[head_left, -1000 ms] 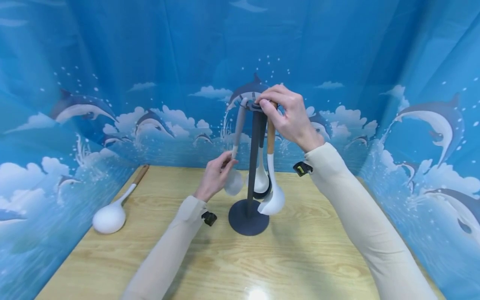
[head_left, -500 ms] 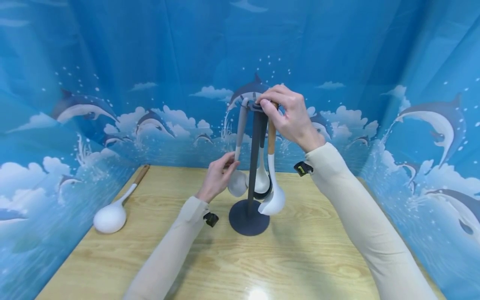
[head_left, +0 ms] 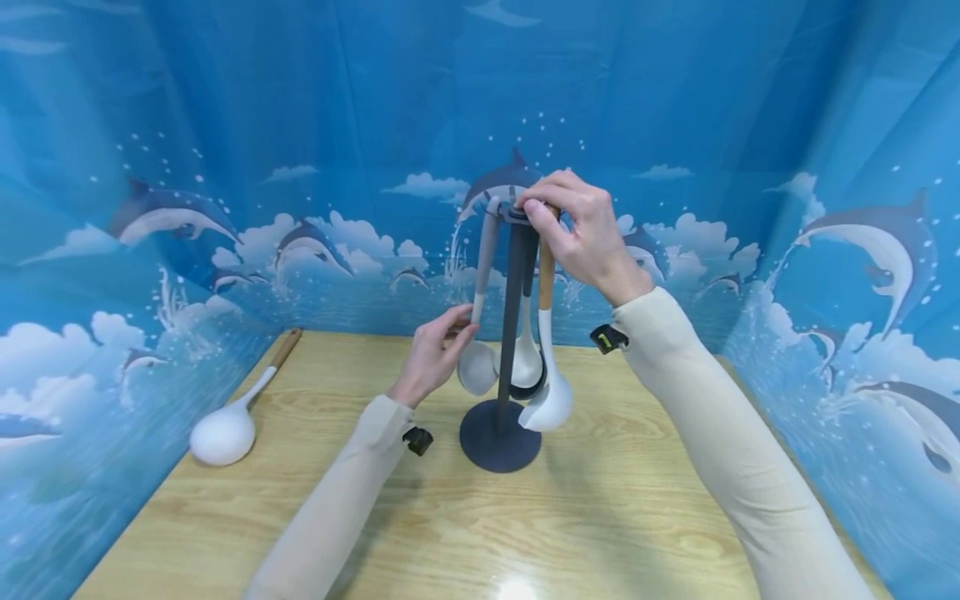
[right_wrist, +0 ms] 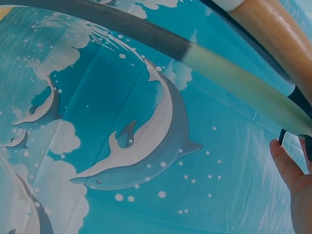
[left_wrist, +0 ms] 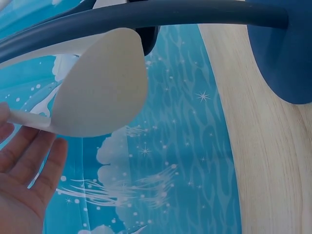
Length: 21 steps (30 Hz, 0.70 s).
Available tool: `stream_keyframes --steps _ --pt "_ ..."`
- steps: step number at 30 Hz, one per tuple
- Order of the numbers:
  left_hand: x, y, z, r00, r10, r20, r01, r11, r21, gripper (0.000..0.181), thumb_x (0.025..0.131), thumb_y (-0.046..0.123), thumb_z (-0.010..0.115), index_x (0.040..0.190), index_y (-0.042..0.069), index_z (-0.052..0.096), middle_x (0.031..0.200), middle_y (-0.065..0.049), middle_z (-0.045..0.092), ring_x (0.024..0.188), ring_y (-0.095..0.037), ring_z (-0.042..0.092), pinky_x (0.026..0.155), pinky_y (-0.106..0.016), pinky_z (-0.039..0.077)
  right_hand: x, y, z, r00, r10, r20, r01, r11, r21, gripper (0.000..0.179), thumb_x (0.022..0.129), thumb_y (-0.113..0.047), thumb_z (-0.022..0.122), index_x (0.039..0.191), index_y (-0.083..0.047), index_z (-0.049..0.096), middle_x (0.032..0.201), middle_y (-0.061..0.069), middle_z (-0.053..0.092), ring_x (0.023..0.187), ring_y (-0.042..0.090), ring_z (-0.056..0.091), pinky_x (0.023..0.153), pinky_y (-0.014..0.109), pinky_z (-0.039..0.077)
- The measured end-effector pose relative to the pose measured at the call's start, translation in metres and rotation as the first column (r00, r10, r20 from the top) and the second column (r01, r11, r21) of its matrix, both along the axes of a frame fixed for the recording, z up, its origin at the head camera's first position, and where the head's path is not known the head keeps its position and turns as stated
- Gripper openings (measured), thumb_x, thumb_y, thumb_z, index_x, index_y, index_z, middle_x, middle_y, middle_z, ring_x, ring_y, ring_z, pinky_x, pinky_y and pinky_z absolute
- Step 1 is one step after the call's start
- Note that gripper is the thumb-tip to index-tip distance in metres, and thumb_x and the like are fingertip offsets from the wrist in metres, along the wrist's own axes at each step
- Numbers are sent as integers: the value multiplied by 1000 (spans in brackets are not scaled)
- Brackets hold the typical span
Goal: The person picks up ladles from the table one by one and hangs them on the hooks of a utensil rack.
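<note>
A dark utensil stand (head_left: pixel 515 333) with a round base stands mid-table in the head view. My left hand (head_left: pixel 435 354) pinches the white lower stem of a grey-handled ladle (head_left: pixel 486 250) that hangs from the stand's left side. In the left wrist view the pale ladle bowl (left_wrist: pixel 102 87) lies beyond my fingertips (left_wrist: pixel 58 146), overlapped by the dark post. My right hand (head_left: pixel 576 225) grips the top of the stand, its fingers bent over the hook ring. Below it hangs a wooden-handled white ladle (head_left: pixel 551 404), its handle top partly hidden by the hand.
A white spoon (head_left: pixel 525 360) and a black utensil (head_left: pixel 531 390) hang behind the post. Another white ladle (head_left: pixel 223 435) with a wooden handle lies at the table's left. A dolphin-print curtain (head_left: pixel 360 125) encloses the wooden table (head_left: pixel 615 500) at the back and sides.
The grey-handled ladle has swung slightly right, closer to the post, and my left fingers now sit a little lower on its stem. My right hand keeps its place on the stand top.
</note>
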State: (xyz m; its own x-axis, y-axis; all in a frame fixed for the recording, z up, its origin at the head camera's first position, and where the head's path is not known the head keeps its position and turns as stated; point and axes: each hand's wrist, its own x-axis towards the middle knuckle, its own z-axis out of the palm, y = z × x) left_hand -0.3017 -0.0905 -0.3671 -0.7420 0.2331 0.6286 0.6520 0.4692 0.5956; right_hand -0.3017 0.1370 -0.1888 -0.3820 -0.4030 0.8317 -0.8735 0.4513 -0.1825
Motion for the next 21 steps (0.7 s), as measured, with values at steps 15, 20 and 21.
stream_keyframes --steps 15,20,21 --pt "3 -29 -7 1000 23 5 -23 1000 -7 34 101 25 55 132 13 61 116 -10 70 101 -20 69 81 -34 58 0 -1 -2 1000 8 -6 -9 1000 -18 28 100 -21 52 105 -4 74 103 11 68 86 19 54 76 35 44" --pt "4 -40 -9 999 37 -5 -37 997 -72 33 101 23 56 131 11 62 111 -9 71 98 -19 69 79 -34 58 -1 -1 -2 1000 16 -5 -16 1000 -25 28 100 -21 52 105 -4 74 103 11 68 86 19 53 75 34 43" --pt "4 -42 -10 999 36 -7 -37 996 -87 33 101 23 56 131 10 62 111 -9 71 98 -20 69 79 -34 58 0 0 -2 1000 14 -5 -14 1000 -26 28 100 -21 52 105 -4 74 103 11 68 85 18 53 75 34 43"
